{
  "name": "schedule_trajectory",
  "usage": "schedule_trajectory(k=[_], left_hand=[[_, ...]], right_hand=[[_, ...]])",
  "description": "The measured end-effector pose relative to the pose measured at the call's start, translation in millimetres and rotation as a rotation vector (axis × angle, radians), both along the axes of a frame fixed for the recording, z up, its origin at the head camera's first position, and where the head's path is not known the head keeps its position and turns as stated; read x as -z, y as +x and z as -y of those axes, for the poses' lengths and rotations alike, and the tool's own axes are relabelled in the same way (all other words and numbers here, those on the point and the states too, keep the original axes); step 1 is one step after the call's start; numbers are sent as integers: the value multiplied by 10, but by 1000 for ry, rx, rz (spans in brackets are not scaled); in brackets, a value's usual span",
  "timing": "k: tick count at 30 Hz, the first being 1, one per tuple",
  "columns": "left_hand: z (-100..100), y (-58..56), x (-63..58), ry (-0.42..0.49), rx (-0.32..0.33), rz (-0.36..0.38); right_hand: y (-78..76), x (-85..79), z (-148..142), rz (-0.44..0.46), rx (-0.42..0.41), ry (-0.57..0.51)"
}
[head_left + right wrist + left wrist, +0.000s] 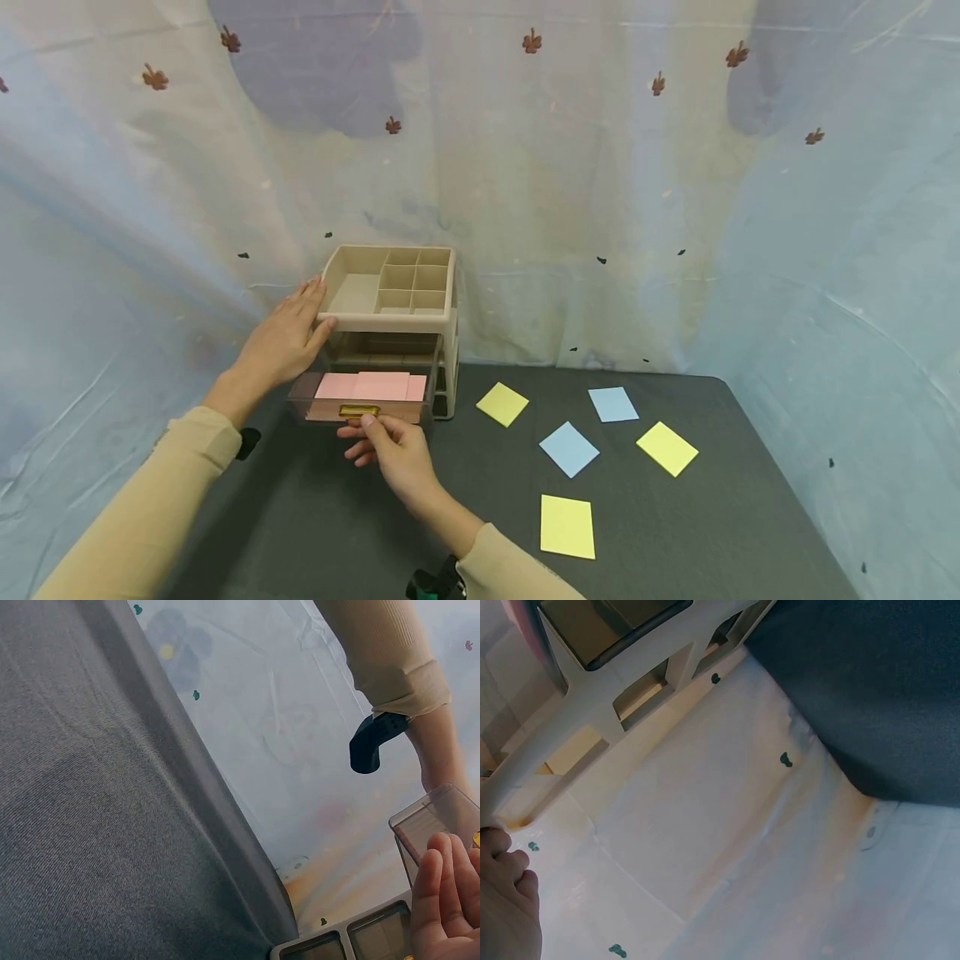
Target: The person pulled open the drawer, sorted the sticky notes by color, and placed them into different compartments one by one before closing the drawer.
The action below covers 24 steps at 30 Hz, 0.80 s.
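Right fingers point(363, 447): by lower edge of handle point(352, 411); grasping or not, cannot tell
Left fingers point(307, 300): straight, against organizer point(382, 322)
Drawer point(408, 412): juts frontward
Handle axis: left–right

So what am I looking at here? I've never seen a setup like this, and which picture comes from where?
There's no machine here, just a person's two bare hands. The large picture comes from a head camera looking forward and down; the two tilted ones come from a camera on each wrist.

On the dark table stands a beige organizer with a see-through drawer pulled out, holding pink notes. To its right lie three yellow notes and two blue notes.

The left hand rests against the organizer. The right hand is at the drawer's gold handle; I can't tell whether it grips.
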State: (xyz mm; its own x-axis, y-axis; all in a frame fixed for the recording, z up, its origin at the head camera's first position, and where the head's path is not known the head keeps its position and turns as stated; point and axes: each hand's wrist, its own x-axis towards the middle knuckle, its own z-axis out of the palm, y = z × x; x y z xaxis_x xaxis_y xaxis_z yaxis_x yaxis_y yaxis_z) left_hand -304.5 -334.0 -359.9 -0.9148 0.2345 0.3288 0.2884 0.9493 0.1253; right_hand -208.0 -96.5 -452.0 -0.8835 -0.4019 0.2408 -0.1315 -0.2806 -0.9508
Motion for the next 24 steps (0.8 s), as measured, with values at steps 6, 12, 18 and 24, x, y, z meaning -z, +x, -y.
schedule_trajectory(k=[6, 12, 18, 24], left_hand=[[5, 17, -30, -22, -20, 34], [15, 17, -58, -50, -21, 55], [14, 14, -90, -58, -16, 72], [3, 19, -119, -69, -18, 82]], right_hand=[[0, -19, 11, -7, 1, -2], [-5, -13, 6, -7, -3, 6], [6, -49, 0, -19, 2, 4], [-12, -68, 4, -13, 5, 2]])
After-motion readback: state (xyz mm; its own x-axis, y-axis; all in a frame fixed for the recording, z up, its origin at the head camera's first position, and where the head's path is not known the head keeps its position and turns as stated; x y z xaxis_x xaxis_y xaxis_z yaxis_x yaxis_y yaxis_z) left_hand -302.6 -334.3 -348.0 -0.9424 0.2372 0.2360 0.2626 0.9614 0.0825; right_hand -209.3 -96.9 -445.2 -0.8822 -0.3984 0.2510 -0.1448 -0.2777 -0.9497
